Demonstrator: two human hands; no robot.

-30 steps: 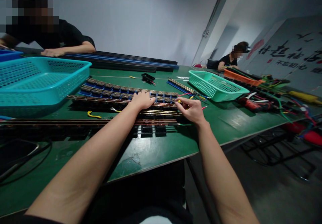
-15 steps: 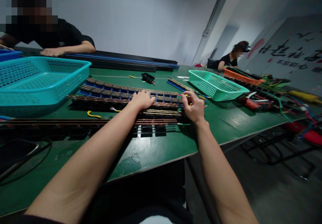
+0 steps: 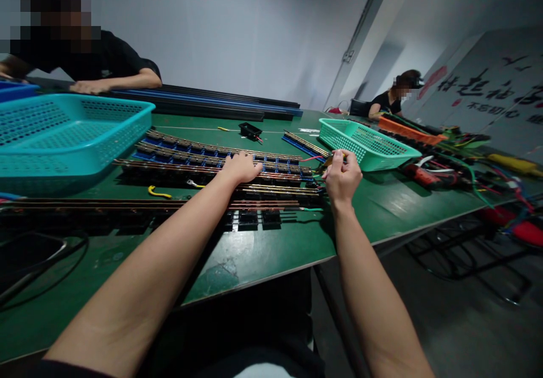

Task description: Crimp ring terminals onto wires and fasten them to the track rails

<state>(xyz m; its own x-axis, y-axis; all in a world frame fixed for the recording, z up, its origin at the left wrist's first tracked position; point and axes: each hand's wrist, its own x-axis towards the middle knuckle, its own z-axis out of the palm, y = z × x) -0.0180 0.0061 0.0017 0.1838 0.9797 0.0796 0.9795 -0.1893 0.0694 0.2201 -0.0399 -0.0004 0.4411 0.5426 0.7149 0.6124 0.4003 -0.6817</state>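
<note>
My left hand (image 3: 241, 168) lies palm down across a row of long blue and black strips (image 3: 178, 150) carrying thin copper-coloured bars, its fingers apart. At the right end of these strips my right hand (image 3: 344, 181) is closed, pinching thin wires whose held ends are mostly hidden by the fingers. A red wire (image 3: 313, 158) leads from the strips toward it. Nearer to me lies another black strip with copper bars (image 3: 148, 203), and a green wire (image 3: 311, 209) sticks out from its right end. A yellow wire piece (image 3: 159, 192) is left of my left forearm.
Turquoise basket (image 3: 123, 140) stands left; a light green basket (image 3: 382, 160) is beyond my right hand. Red-handled pliers (image 3: 426, 174) lie right of it. A small black box (image 3: 250, 131) and long dark profiles (image 3: 203, 103) are farther back. Two people sit at the table.
My right hand has moved slightly right and up, away from the strip ends, and turned, its fingers closing more tightly. The red wire now stretches toward it. My left hand stays in place.
</note>
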